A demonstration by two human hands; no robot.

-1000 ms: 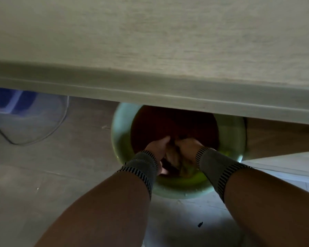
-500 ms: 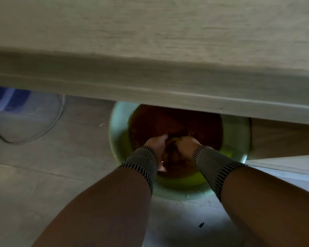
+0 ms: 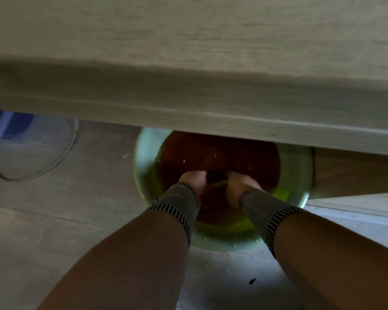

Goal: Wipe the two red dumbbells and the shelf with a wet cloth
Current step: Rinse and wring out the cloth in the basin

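left hand (image 3: 194, 179), right hand (image 3: 238, 183), dipped in green basin (image 3: 141, 166) water

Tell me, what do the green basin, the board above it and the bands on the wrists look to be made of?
The basin looks like plastic: its pale green wall is smooth, one piece, and glows a little where light passes through. The board looks like wood or a wood-grain laminate, matt beige with fine streaks; which one I cannot tell. The wrist bands look like knitted stretch fabric, grey with a dotted weave and black-striped edges.
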